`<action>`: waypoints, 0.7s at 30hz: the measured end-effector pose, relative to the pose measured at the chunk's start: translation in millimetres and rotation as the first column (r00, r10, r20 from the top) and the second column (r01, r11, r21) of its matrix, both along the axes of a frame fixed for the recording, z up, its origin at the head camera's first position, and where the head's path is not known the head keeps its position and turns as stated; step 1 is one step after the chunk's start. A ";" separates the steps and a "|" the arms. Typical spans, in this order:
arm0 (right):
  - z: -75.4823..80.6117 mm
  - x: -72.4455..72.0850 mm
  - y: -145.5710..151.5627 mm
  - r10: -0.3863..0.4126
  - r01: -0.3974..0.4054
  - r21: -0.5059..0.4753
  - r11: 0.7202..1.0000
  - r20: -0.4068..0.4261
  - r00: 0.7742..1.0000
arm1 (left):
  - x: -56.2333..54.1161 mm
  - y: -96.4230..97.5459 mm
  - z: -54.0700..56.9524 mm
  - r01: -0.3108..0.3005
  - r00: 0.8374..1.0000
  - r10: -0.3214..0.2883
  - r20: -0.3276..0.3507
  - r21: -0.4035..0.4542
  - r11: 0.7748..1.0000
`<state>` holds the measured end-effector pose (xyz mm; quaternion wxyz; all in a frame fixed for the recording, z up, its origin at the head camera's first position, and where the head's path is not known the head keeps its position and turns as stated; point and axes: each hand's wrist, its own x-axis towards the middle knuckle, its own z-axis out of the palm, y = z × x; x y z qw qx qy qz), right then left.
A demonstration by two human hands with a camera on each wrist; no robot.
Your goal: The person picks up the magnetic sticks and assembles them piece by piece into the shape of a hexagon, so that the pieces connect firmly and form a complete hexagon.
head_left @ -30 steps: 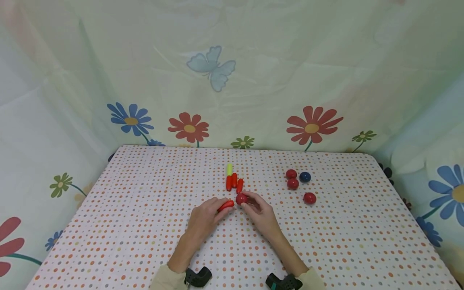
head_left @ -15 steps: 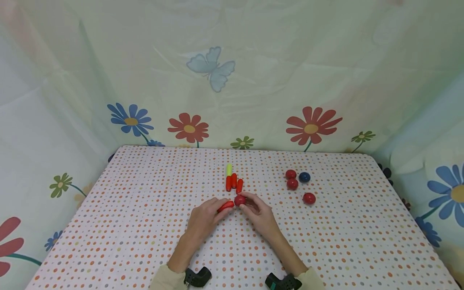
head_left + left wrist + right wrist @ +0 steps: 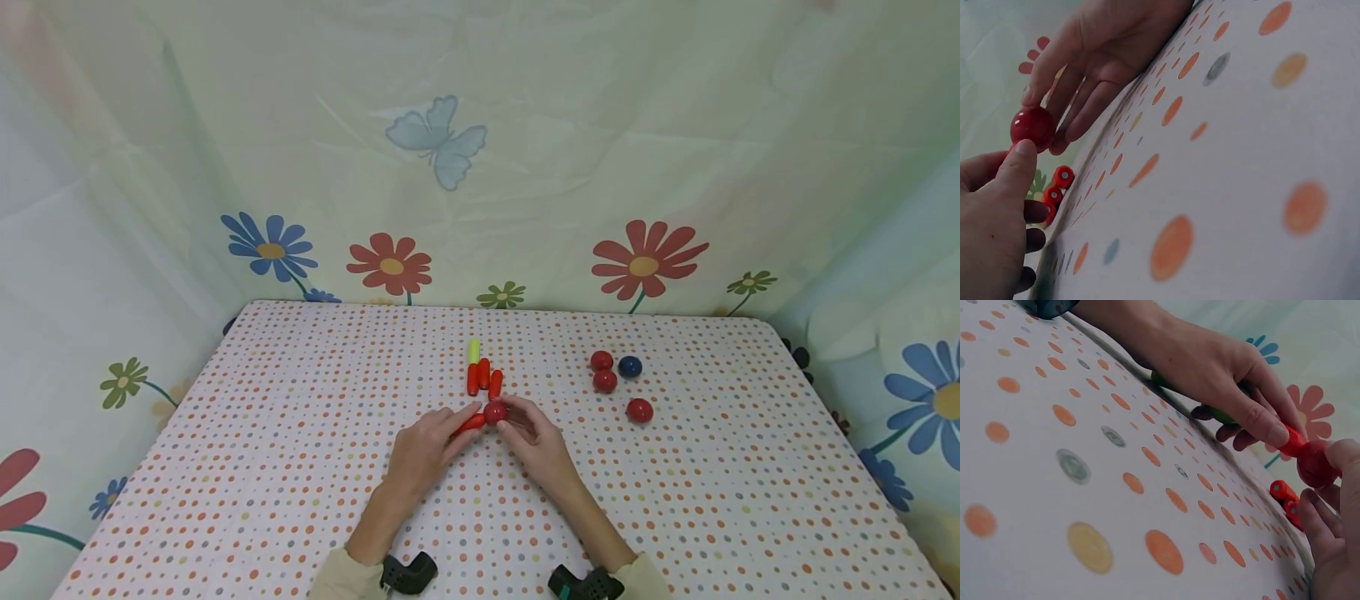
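My left hand (image 3: 426, 450) pinches a short red rod (image 3: 471, 423) between thumb and fingers. A glossy red ball (image 3: 495, 412) is pinched by the fingertips of my right hand (image 3: 542, 446). The ball sits right at the rod's free end, as the right wrist view shows with the red rod (image 3: 1293, 442) against the red ball (image 3: 1316, 464). Seen from the left wrist, the ball (image 3: 1033, 127) hides most of the rod. Just beyond the hands lie several loose red rods (image 3: 484, 374), and a yellow-green rod (image 3: 474, 351) lies end to end with one.
To the right on the dotted table (image 3: 315, 400) are a blue ball (image 3: 631, 367) and red balls, one (image 3: 640, 411) nearer the front. A flowered cloth (image 3: 525, 167) hangs behind the table. Small rods' ends show pale round dots in the left wrist view.
My right hand has brought the red ball slightly left until it meets the end of the red rod. My left hand stays almost in place, still holding the rod.
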<state>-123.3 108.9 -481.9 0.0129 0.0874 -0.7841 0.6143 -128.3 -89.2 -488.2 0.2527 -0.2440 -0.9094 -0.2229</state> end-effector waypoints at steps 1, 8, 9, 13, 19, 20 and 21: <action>0.1 -0.1 0.2 -0.010 0.010 -0.008 1.000 0.002 1.000 | -0.6 0.0 0.2 -0.007 1.000 0.007 -0.022 0.005 1.000; -0.3 -1.1 1.8 -0.038 0.037 -0.056 0.998 -0.004 0.999 | -3.1 -1.7 1.0 -0.044 0.996 0.048 -0.077 0.046 0.998; -0.3 -1.3 1.9 -0.037 0.037 -0.057 0.998 -0.001 0.999 | -3.3 -1.9 0.8 -0.041 0.996 0.045 -0.077 0.047 0.998; -0.3 -1.9 1.9 -0.032 0.033 -0.063 0.997 0.015 0.999 | -4.3 -2.1 -0.6 -0.040 0.997 0.043 -0.065 0.058 0.998; 0.8 -1.9 2.3 -0.032 0.034 -0.076 0.996 0.038 0.999 | -3.8 -1.7 0.6 -0.094 0.996 0.094 0.006 0.016 0.995; 1.0 -1.8 2.2 -0.030 0.033 -0.076 0.997 0.041 0.999 | -3.5 -1.7 0.9 -0.105 0.994 0.105 0.015 0.004 0.994; 1.1 -1.8 2.0 -0.030 0.034 -0.076 0.997 0.044 0.999 | -3.2 -1.6 1.1 -0.116 0.993 0.116 0.026 -0.010 0.993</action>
